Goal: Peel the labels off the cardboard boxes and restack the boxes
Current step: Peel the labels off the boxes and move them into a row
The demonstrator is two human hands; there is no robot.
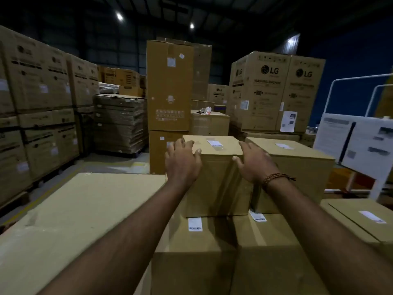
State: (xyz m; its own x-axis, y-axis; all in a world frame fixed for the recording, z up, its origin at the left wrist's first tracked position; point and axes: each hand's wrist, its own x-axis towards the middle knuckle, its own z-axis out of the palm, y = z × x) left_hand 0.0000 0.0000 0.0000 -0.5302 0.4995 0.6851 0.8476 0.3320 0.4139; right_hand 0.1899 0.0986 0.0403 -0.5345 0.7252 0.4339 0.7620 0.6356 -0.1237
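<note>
We've got both hands on the top box (212, 167) now. Our left hand (182, 160) wraps its upper left corner, fingers over the top edge and thumb on the near face, grasping it. Our right hand (253, 162) lies on the upper right edge with fingers spread and fairly straight, pressing more than gripping. The box sits on the front stack, straddling two lower boxes (212, 252), with a neighbour box (297, 167) just beside it on the right.

How far along are we? Early, by the look of it. The label (214, 142) on the top box is in place, unpeeled. We count five white labels around this stack: that one, one on the neighbour (284, 146), two on the lower boxes (195, 224) (257, 216), and one on the low box (361, 220) at far right (372, 216). So we reckon peeling is all ahead, and restacking too.

Boxes within reach: five, plus a flat sheet (74, 220) on the left. Two hands, one bracelet (274, 177) on the right wrist.
</note>
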